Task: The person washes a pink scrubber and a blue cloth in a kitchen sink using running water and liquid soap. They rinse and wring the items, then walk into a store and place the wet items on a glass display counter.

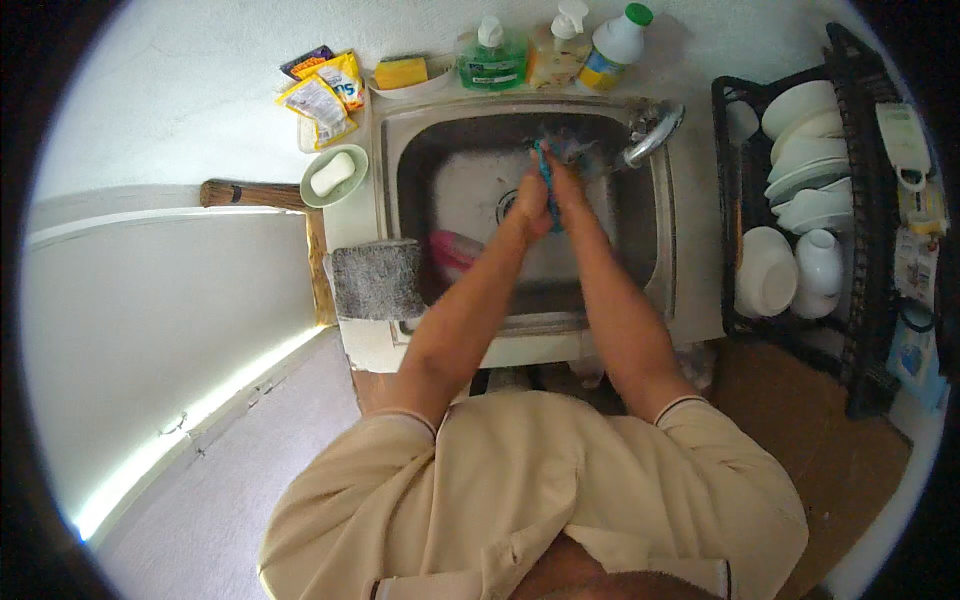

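Head view: the left hand (527,200) and right hand (566,185) press together around a teal-blue scrubbing cloth (545,172), both grasping it, over the stainless steel sink (660,250) just beside the chrome tap (652,135). Best kept low in the basin, directly beneath the spout, so splashes stay inside.

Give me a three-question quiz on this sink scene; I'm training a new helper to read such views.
1. True or false: both hands press a blue cloth between them over the sink.
2. What lies in the green dish left of the sink: A a soap bar, B a sponge, C a spoon?
3. Fill in: the white bowls stand in a black ___ on the person's right.

Key:
1. True: left hand and right hand meet around it, near the tap.
2. A.
3. Rack.
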The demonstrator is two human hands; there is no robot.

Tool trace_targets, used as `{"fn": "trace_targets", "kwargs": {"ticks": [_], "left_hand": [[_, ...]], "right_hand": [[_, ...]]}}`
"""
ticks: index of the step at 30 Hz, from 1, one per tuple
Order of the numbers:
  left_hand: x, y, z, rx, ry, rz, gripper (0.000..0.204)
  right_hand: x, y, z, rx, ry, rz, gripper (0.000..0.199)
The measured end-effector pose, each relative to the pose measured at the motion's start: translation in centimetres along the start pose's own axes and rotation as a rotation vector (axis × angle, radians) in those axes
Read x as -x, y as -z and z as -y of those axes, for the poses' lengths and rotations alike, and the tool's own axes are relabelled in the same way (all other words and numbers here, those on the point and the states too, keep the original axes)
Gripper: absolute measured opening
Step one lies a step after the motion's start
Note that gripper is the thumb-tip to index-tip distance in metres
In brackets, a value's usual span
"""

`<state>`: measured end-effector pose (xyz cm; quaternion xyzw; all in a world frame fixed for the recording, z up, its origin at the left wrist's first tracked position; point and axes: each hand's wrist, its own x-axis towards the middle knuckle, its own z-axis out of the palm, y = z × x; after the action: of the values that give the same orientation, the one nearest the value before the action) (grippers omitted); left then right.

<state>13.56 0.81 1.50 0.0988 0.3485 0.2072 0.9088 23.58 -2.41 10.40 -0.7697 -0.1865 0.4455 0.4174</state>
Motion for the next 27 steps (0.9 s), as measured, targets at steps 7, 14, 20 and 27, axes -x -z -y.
{"fn": "trace_targets", "kwargs": {"ticks": [7,14,20,27], "left_hand": [[4.5,-8.2,-1.1,-0.329,0.098,0.059,0.082],[3.1,-7.3,0.4,-0.505,-0.066,-0.062,0.08],[4.6,-10.4,1.6,-0.554,-0.301,-0.008,0.077],[8.0,-9.7,0.0,-0.965,-0.194,-0.169,0.062]], "right_hand": [[-2.5,-0.3,-4.5,-0.356,-0.29,-0.168,0.067],[-1.3,0.0,-4.6,-0.485,-0.125,-0.013,0.069],[-2.7,1.7,-2.5,-0.63,-0.218,0.059,0.081],[2.0,2.4,-0.8,-0.746,-0.224,-0.018,0.065]]}}
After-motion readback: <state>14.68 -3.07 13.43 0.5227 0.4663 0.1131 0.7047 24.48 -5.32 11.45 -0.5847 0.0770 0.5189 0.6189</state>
